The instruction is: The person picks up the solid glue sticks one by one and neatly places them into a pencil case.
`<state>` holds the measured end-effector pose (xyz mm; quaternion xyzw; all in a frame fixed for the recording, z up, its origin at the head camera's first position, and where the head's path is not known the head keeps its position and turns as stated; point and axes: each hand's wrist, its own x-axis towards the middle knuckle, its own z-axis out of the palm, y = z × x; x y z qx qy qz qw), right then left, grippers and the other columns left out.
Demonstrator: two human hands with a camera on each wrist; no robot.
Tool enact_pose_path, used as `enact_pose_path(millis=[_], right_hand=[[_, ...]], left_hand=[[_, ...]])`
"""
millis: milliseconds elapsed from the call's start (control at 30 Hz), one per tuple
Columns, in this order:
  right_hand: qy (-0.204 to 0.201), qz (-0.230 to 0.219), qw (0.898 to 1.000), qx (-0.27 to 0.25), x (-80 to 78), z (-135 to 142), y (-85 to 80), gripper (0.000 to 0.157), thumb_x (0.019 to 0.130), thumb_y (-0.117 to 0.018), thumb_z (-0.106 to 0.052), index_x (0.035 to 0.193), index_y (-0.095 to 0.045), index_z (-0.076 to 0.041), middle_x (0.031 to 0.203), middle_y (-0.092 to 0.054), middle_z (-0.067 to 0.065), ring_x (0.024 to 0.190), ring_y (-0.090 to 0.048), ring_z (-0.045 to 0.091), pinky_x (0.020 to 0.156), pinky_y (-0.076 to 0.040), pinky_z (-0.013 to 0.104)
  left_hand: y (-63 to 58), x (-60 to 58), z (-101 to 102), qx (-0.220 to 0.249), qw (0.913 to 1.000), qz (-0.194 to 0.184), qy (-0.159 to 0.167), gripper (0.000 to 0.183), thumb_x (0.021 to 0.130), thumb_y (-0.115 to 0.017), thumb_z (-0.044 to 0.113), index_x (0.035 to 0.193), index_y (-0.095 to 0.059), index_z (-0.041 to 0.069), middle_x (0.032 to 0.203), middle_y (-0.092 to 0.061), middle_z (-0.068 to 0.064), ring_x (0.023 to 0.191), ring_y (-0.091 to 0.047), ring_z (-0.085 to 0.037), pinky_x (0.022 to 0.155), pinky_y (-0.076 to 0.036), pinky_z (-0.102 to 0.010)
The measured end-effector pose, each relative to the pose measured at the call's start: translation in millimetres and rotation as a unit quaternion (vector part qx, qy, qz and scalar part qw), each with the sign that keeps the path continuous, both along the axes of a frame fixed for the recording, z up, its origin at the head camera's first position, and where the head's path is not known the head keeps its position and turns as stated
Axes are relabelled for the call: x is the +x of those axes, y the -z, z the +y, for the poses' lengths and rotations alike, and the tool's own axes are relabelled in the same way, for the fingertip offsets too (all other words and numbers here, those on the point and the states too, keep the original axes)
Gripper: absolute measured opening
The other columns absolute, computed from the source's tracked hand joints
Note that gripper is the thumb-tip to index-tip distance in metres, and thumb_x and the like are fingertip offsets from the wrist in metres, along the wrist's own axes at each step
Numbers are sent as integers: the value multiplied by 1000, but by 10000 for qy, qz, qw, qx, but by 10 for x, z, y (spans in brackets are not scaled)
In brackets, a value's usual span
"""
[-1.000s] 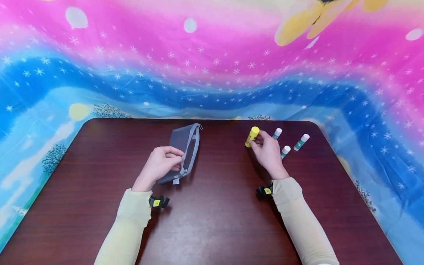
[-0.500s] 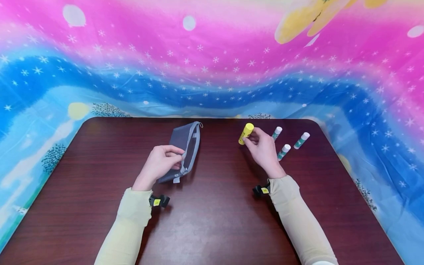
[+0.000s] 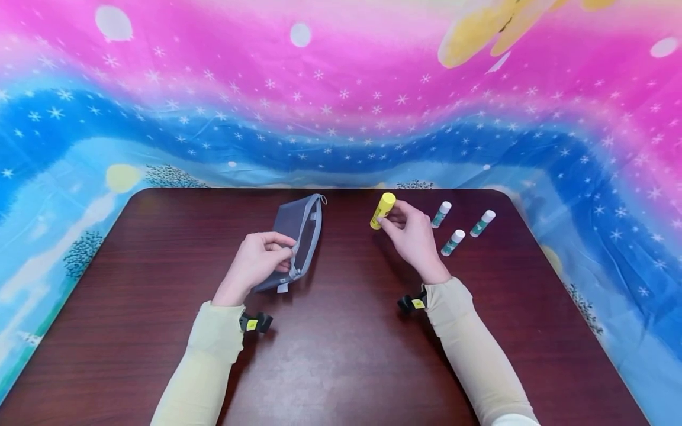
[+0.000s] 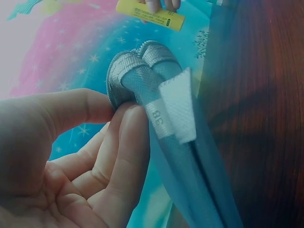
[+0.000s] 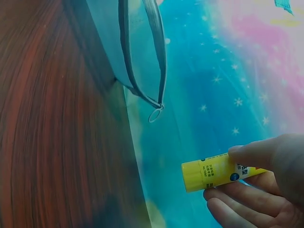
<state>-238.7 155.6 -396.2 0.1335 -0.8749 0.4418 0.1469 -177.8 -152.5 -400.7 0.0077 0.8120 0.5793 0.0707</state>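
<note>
Head view, left fingers (image 3: 277,238) pinching a gaping grey pouch (image 3: 288,218), right fingers (image 3: 403,208) clamped on a yellow glue stick (image 3: 383,210), three white-capped tubes (image 3: 453,243) beside them, left wrist view, white tag (image 4: 179,107) beside the left fingers, right wrist view, pouch mouth beyond the right fingers.

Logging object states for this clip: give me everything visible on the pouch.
The pouch looks grey and soft, like thin fabric or mesh, and bluish in the wrist views. Its long, zip-edged mouth gapes open; what lies inside can't be made out. A loop hangs at the far end, a pale tag sticks out at the near end. It sits tilted, mouth facing right, over the far half of the table. The left hand pinches its rim near the tag; base contact is unclear.
</note>
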Motion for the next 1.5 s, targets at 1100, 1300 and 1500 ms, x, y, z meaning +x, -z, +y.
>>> enact_pose_path(millis=[1100,1300,1500], right_hand=[[-324,-101,9962,-799,53,-246,-48,36,80,-75,-21,111,-58,-12,97,-68,1,85,-65,11,75,-53,24],[-377,-188,9913,-1245,37,-289,-56,37,78,-76,-21,107,-56,-11,96,-68,1,85,-66,12,77,-53,26],[-567,-440,9852,-1557,23,-351,-69,35,79,-76,-20,107,-60,-10,95,-68,3,84,-66,15,77,-53,28]], left_hand=[[18,8,22,94,9999,-19,-119,18,83,-68,11,101,-67,6,74,-68,-12,62,-67,-26,60,-57,-34],[16,7,39,57,9999,-21,-133,19,83,-68,12,102,-67,7,74,-68,-11,62,-67,-25,60,-57,-33],[20,2,47,29,9999,-34,-131,19,84,-68,11,102,-66,6,75,-68,-11,63,-67,-25,61,-57,-33]])
